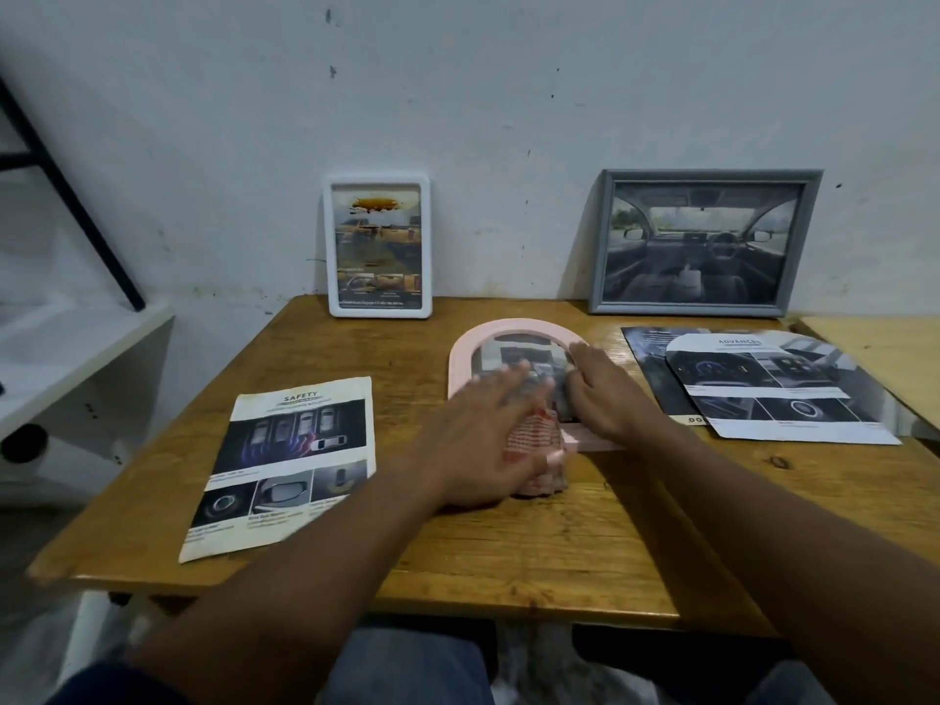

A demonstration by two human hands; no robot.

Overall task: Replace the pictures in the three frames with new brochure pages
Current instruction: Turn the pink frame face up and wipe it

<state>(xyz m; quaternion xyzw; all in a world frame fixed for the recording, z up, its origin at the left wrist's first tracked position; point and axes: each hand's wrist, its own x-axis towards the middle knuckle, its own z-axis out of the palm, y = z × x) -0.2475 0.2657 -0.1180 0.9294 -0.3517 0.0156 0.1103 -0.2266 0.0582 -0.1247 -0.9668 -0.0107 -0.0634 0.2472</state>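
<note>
Worktop (508,541): wooden, its back edge against a white wall.
Pink frame (508,329): arched, lying flat near the middle of the worktop, a little toward the back edge. This is the frame being worked on.
Picture in pink frame (513,351): greyish print, still inside the arch and partly hidden by both hands.
Left hand (473,429): fingers straight and spread, blurred, reaching over the frame's near-left part.
Right hand (600,394): fingers bent down onto the picture's right side. I cannot tell whether they pinch it or only press.
Patterned thing (534,440): red and white, under the left hand at the frame's near edge. It could be cloth or crumpled paper.
White frame (328,246): upright at the back edge, left of centre, with a picture in it.
Grey frame (707,175): leaning on the wall toward the back-right corner, holding a car-interior picture.
SAFETY page (290,465): loose, toward the front-left corner.
ADVANCE page (773,394): loose at the right edge, overlapping a dark page (646,348).
Progress: probably early, with the pink frame mid-swap. Three loose pages suggest that no new page has gone in yet, though whether the two standing frames hold old or new prints cannot be told.
Left to do: free this picture, fit a page, then do the other frames if they are still unchanged.
</note>
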